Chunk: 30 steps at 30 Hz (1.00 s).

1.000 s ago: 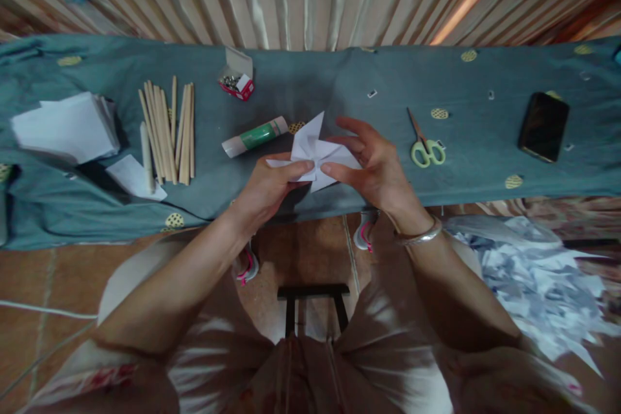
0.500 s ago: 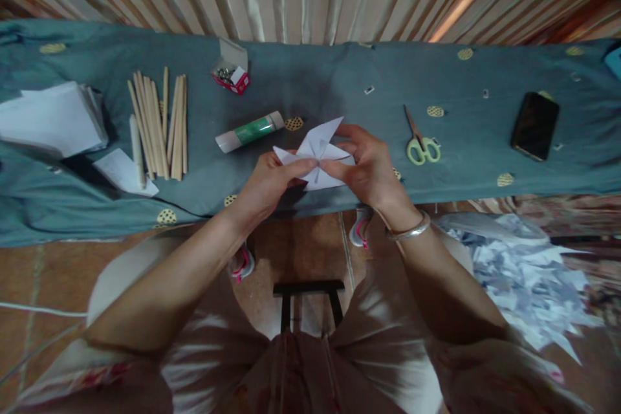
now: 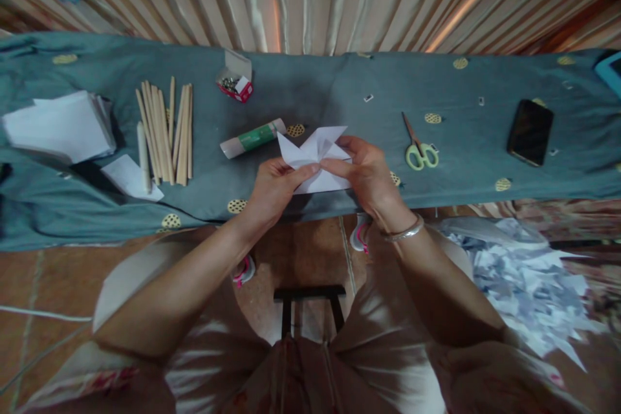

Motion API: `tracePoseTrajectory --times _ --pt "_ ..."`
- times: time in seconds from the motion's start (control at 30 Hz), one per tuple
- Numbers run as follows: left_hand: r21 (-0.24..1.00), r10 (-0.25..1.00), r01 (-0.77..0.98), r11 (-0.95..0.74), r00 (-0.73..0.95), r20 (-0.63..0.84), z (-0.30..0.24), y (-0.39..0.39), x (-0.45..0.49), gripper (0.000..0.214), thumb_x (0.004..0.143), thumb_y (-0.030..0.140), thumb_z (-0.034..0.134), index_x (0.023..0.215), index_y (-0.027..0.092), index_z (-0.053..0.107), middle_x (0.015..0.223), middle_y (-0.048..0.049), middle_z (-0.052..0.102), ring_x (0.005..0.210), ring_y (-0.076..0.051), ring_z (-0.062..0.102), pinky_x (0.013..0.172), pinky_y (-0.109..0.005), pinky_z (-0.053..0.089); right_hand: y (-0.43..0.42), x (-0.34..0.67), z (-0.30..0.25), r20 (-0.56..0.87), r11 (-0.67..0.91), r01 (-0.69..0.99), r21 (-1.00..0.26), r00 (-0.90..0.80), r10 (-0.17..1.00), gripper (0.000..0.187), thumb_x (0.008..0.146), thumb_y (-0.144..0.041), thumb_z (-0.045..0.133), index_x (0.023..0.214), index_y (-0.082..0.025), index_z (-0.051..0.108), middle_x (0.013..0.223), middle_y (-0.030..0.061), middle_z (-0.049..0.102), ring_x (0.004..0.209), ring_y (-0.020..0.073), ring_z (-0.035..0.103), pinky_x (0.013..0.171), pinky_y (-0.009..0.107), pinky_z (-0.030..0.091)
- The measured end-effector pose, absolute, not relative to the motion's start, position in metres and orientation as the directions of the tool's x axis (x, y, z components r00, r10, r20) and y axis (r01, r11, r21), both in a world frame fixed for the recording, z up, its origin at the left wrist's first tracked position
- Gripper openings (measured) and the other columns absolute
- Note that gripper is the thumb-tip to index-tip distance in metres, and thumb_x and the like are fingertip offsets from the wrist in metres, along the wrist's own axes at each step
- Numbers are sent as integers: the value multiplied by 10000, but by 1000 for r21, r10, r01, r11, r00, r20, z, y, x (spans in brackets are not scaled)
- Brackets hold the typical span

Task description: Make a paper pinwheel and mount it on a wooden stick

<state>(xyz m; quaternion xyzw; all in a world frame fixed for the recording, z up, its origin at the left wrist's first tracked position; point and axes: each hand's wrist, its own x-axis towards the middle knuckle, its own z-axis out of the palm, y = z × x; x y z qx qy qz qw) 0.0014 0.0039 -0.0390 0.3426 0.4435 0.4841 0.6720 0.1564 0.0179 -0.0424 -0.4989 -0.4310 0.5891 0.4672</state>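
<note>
A white paper pinwheel with folded, pointed blades is held between my two hands over the near edge of the cloth. My left hand grips its left side, the thumb pressing close to the centre. From the right, my right hand pinches it, the thumb also near the centre and the fingers behind the paper. Just beyond my left hand lies a tube with a green label. Green-handled scissors lie to the right of my right hand.
On the left are a stack of white paper and several wooden sticks. An open small red box of metal pieces stands at the back. A black phone lies right. Paper scraps are heaped below the table's right side.
The pinwheel has turned slightly in my hands, and its upper left blade now points up more. The whole view has shifted a little. Both hands keep hold of the paper.
</note>
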Motion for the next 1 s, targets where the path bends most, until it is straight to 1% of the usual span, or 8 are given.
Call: tracePoseTrajectory --times 0.1,0.23,0.4,0.53,0.77,0.9,1.0 --pt "893 952 -332 305 136 -274 -38 3 0 272 577 349 890 736 167 765 714 -19 749 681 -154 674 709 -280 536 17 157 -43 -203 -212 -129 -969 -81 976 570 533 -499 899 944 -219 620 873 22 749 768 224 719 749 393 597" --pt "891 946 -316 324 119 -302 -38 3 -1 295 564 359 891 741 158 766 732 -28 753 694 -169 677 707 -290 539 16 157 -40 -203 -214 -106 -971 -99 974 554 563 -514 880 945 -217 611 898 29 750 792 221 719 751 388 598" --pt "872 937 -343 348 119 -328 -38 4 -3 310 535 370 903 708 159 756 728 -32 751 666 -160 659 682 -283 532 16 158 -36 -219 -231 -152 -961 -89 972 547 536 -451 900 942 -211 622 890 20 758 742 192 707 752 366 597" --pt "868 935 -347 354 132 -329 -37 5 -3 288 546 369 896 698 170 752 727 -28 748 669 -160 655 683 -285 533 16 160 -37 -211 -225 -164 -960 -98 973 522 560 -426 889 959 -212 629 871 14 755 710 175 694 738 354 589" --pt "868 936 -349 353 119 -332 -36 4 -3 310 546 370 893 717 160 742 739 -31 746 690 -162 657 702 -287 531 16 161 -39 -193 -206 -134 -969 -105 976 523 588 -468 874 965 -211 618 885 25 754 744 189 701 758 373 590" --pt "864 933 -353 359 135 -333 -36 4 -4 264 576 345 878 708 165 737 738 -27 739 688 -158 653 698 -284 521 16 161 -38 -209 -222 -155 -963 -92 973 535 563 -455 887 959 -213 621 870 18 755 724 182 696 740 359 589" --pt "865 933 -351 359 135 -333 -36 4 -3 240 586 332 871 694 169 731 719 -21 729 680 -155 648 686 -281 513 16 161 -38 -203 -217 -145 -965 -102 974 549 565 -498 882 956 -218 619 877 23 756 738 188 704 748 361 591"
